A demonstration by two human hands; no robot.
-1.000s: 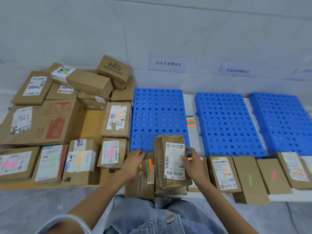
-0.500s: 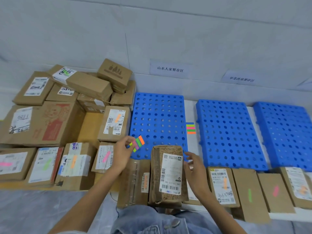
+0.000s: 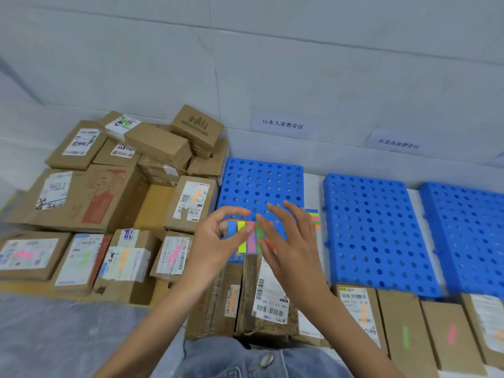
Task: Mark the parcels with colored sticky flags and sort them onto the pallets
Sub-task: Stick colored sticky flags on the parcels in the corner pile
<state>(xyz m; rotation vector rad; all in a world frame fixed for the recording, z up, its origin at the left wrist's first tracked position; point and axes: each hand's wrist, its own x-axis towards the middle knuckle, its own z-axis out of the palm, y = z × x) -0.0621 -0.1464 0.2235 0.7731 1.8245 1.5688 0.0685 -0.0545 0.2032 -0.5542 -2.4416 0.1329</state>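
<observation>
**Parcel marking: flag about to be peeled**

Heap of parcels [image 3: 109, 192] far left, stacked loosely against the wall. Several in its front row already carry pink, green or orange strips on their labels.

Left hand [image 3: 215, 241] is raised over the near edge of the left pallet [image 3: 259, 184]. Thumb and forefinger pinch the flag pad [image 3: 249, 238] by its upper left part. The pad faces the camera, with blue, yellow, pink, green and orange strips side by side.

Right hand [image 3: 289, 241] is just beside it, fingers spread and nearly straight, tips at the green and orange end of the pad. It grips nothing that I can see, and no strip looks lifted. Motion blur hides the thumb's contact.

Below both hands, the unmarked parcel [image 3: 268, 301] lies on top of other boxes at the person's lap. Its white barcode label faces up and I see no flag on it.

A spare set of flags [image 3: 314, 218] lies in the gap between the left pallet and the middle pallet [image 3: 376, 230]. The right pallet [image 3: 463, 236] is beyond. Along the near edge to the right runs a row of flagged parcels [image 3: 403, 328].

Judgement: the step in hand is picking a colour and peeling one flag.

- The next move needs a fingertip nip on a single strip while the left hand keeps the pad steady.
- The flag then goes down on the label below.
- Placing the parcel on a pallet comes after that.
</observation>
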